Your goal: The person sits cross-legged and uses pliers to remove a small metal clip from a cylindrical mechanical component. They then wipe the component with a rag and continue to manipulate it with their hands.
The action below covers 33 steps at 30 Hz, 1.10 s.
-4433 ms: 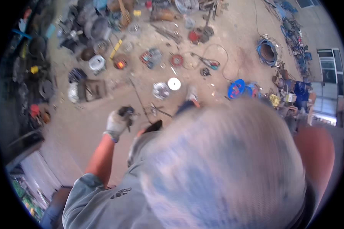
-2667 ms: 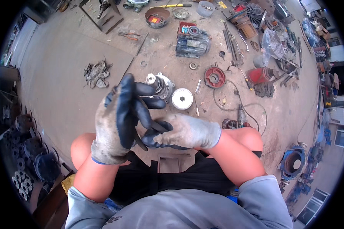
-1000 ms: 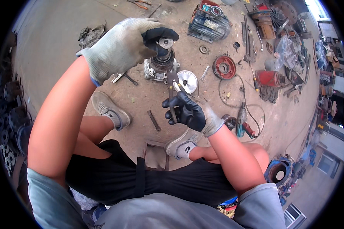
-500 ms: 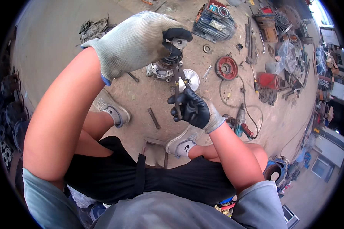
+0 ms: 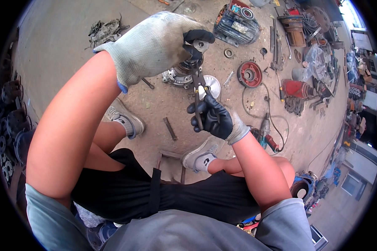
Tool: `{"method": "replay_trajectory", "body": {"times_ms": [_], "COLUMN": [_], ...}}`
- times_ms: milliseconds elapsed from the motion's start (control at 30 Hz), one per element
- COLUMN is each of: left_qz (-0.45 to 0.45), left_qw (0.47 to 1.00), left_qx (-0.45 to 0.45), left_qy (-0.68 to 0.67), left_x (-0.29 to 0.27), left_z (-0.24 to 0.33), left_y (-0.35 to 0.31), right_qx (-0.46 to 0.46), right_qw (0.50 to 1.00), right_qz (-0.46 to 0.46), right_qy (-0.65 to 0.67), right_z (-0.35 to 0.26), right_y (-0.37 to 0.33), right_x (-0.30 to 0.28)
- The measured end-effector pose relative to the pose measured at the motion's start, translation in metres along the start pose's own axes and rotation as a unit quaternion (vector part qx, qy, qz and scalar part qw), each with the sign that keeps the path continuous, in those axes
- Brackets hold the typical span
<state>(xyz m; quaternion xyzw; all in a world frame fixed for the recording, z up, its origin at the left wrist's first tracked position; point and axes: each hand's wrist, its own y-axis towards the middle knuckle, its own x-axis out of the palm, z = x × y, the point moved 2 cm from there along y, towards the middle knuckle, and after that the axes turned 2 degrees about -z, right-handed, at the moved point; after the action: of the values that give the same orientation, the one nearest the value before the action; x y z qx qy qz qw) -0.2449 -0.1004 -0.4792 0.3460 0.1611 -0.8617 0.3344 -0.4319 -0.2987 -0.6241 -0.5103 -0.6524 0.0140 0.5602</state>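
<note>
My left hand (image 5: 159,46), in a pale knit glove with black-coated fingers, is closed around a metal shaft end with a round grey face (image 5: 201,45). From the right, my right hand (image 5: 215,119), gloved with a black palm, grips dark pliers (image 5: 197,100). The pliers' jaws reach up to the shaft part just below my left fingers; their tips are partly hidden. Beneath my left hand a ribbed metal housing (image 5: 176,78) stands on the floor, mostly covered by the glove. A pale round disc (image 5: 213,86) shows behind the pliers.
A finned motor body (image 5: 236,27) lies at the far side. To the right are a red round cover (image 5: 250,74), a red motor part (image 5: 297,88) and a corded power tool (image 5: 264,129). A metal bar (image 5: 170,128) lies between my feet. Dark rags (image 5: 107,33) lie far left.
Both hands, with the shaft part and pliers, have shifted slightly right in the picture, as has the floor behind them. My grips look the same.
</note>
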Motion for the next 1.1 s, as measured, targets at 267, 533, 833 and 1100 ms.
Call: {"method": "replay_trajectory", "body": {"times_ms": [267, 533, 833, 1100], "left_qz": [0.038, 0.02, 0.014, -0.01], "left_qw": [0.997, 0.997, 0.999, 0.999], "left_qx": [0.063, 0.067, 0.035, 0.004], "left_qy": [0.014, 0.023, 0.022, 0.043], "left_x": [0.005, 0.003, 0.0, -0.002], "left_z": [-0.011, -0.011, -0.005, -0.003], "left_y": [0.0, 0.001, -0.001, 0.001], "right_qx": [0.003, 0.003, -0.001, 0.004], "right_qw": [1.0, 0.999, 0.999, 1.0], "right_qz": [0.0, -0.004, -0.018, -0.004], "right_qy": [0.008, 0.04, 0.033, 0.018], "right_z": [0.001, 0.001, -0.001, -0.001], "right_y": [0.003, 0.002, 0.002, 0.005], "right_x": [0.0, -0.002, -0.004, -0.005]}}
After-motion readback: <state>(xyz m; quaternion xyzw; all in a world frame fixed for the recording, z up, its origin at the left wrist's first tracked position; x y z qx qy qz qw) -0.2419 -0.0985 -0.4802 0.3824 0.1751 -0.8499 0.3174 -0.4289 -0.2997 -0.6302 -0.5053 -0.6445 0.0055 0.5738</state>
